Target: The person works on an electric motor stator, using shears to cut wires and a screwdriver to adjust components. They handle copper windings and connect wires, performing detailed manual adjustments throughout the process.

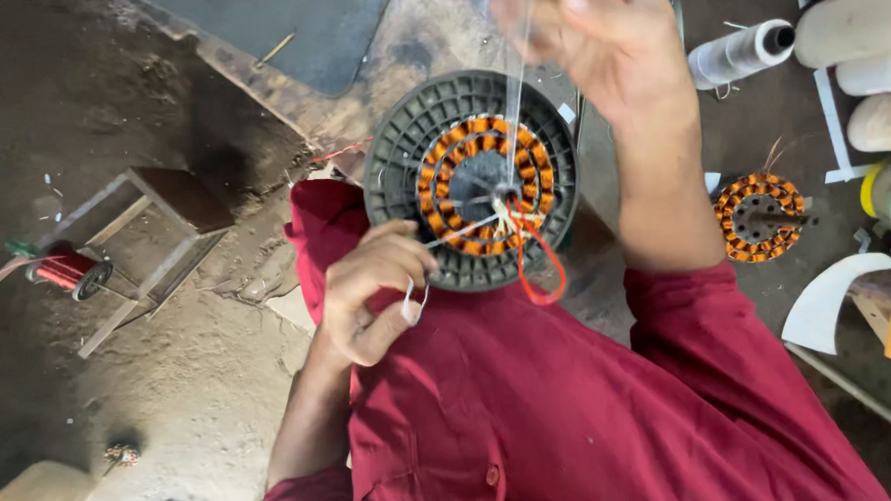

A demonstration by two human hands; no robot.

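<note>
There is only one view, from a camera worn on the person's head. It looks steeply down over the person's own red shirt [592, 404] and lap to the dirt floor [171, 383]. The camera is very near: the right hand [607, 43] at 12 o'clock is blurred and partly cut off. The left hand [373, 299] is near the centre.

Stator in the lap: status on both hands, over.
Left hand pinching white thread. Right hand raised, pulling thread taut. Stator on lap, red lead dangling. Nothing blocking.
</note>
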